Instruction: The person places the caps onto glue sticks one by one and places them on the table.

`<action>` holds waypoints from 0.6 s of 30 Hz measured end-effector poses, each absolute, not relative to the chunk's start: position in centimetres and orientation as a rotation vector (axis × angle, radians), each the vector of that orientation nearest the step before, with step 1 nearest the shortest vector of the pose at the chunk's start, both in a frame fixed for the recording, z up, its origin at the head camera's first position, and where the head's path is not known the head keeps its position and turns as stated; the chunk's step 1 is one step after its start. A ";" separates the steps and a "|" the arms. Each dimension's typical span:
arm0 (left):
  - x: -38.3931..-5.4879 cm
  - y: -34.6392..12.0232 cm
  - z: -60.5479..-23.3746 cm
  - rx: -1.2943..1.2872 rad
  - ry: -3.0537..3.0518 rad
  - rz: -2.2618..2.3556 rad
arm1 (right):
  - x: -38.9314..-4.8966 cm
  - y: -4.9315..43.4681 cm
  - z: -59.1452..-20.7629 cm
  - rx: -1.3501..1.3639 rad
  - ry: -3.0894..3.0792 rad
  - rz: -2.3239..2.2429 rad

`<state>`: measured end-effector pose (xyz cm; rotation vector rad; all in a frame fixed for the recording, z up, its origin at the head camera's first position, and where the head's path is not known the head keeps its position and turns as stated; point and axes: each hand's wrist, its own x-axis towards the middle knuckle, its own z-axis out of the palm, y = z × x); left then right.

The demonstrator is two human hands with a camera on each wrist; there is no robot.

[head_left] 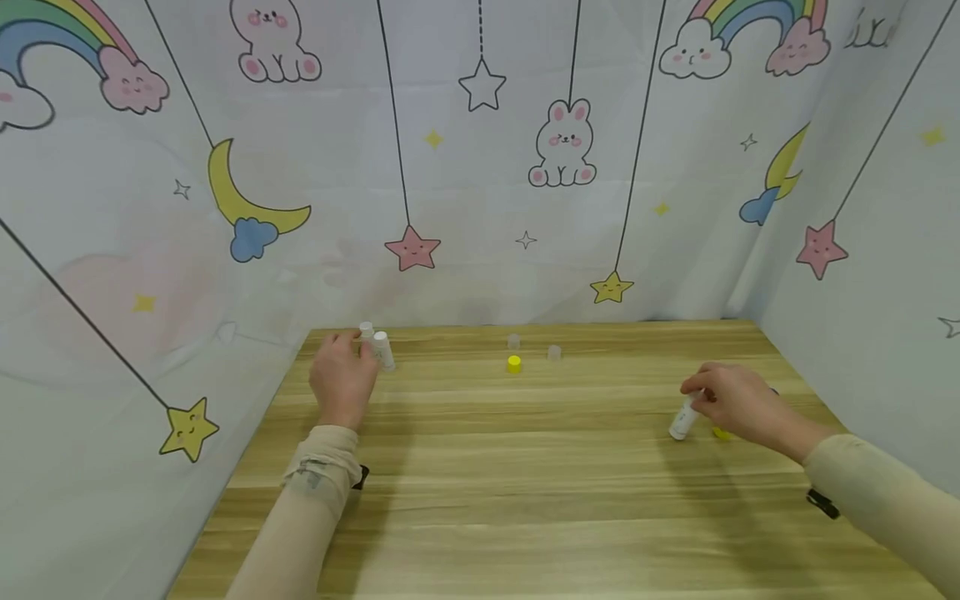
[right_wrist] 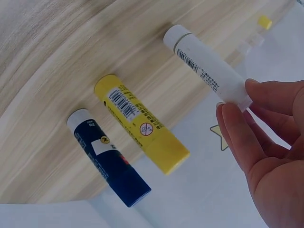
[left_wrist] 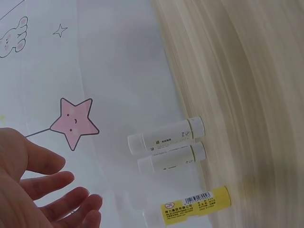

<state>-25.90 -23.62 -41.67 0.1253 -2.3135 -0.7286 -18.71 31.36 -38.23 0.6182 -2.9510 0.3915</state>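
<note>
My right hand (head_left: 738, 404) pinches the upper end of a white glue stick (right_wrist: 204, 64) between thumb and fingers. Beside that stick, in the right wrist view, stand a yellow glue stick (right_wrist: 137, 121) with its cap on and a dark blue glue stick (right_wrist: 107, 156). At the far left of the table is my left hand (head_left: 345, 379), its fingers loosely bent and apart from the sticks in the left wrist view. Near it stand two white glue sticks (left_wrist: 166, 136) (left_wrist: 173, 160) and an uncapped yellow-labelled glue stick (left_wrist: 194, 207), which the hand hides in the head view.
A yellow cap (head_left: 513, 364) and two translucent caps (head_left: 513, 341) (head_left: 554, 352) lie near the back middle of the wooden table (head_left: 510, 483). A printed white curtain (head_left: 480, 192) hangs along the back edge and both sides.
</note>
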 end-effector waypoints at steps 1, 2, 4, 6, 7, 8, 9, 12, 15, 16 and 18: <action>-25.9 -23.8 -41.6 0.131 -2.309 -0.725 | -18.8 31.5 -38.2 0.621 -2.945 0.385; -26.0 -24.0 -41.5 0.135 -2.303 -0.722 | -18.8 31.5 -38.2 0.627 -2.938 0.379; -26.2 -24.3 -41.6 0.140 -2.283 -0.722 | -18.9 31.7 -38.3 0.638 -2.930 0.374; -26.3 -24.6 -41.6 0.149 -2.269 -0.725 | -19.1 31.9 -38.4 0.648 -2.923 0.360; -26.3 -24.8 -41.7 0.152 -2.262 -0.728 | -19.1 32.0 -38.4 0.650 -2.925 0.361; -26.4 -24.9 -41.7 0.156 -2.257 -0.730 | -19.1 32.1 -38.4 0.654 -2.926 0.359; -26.4 -25.0 -41.8 0.161 -2.252 -0.733 | -19.2 32.2 -38.4 0.650 -2.929 0.356; -26.6 -25.4 -42.0 0.178 -2.240 -0.742 | -19.2 32.4 -38.6 0.649 -2.928 0.343; -26.7 -25.8 -42.2 0.195 -2.232 -0.756 | -19.3 32.6 -38.7 0.642 -2.927 0.329; -26.8 -25.9 -42.3 0.202 -2.227 -0.759 | -19.3 32.6 -38.8 0.642 -2.930 0.323; -26.8 -26.2 -42.4 0.214 -2.222 -0.768 | -19.4 32.8 -38.8 0.639 -2.935 0.313</action>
